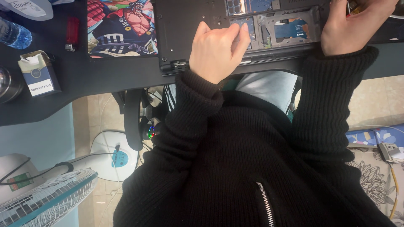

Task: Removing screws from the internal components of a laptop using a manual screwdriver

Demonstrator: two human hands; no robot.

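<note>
An opened black laptop [189, 29] lies bottom-up on the dark desk [105, 80], its inner boards and an empty drive bay [290, 29] exposed. My left hand [216, 50] rests on the laptop's near edge, its fingers bent and pressing down on the case, holding nothing. At the top right corner, my right hand [353, 25] is closed around a small tool with a red and yellow handle [351, 6], held over the laptop's right part. The tool's tip is hidden by the hand. Both arms wear black knitted sleeves.
Left of the laptop lie a colourful cartoon mouse mat [120, 27], a red lighter [72, 33], a cigarette pack [40, 73], a water bottle [14, 33] and a metal cup [8, 84]. Below the desk are headphones [134, 122], a white fan [46, 201] and a power strip [389, 149].
</note>
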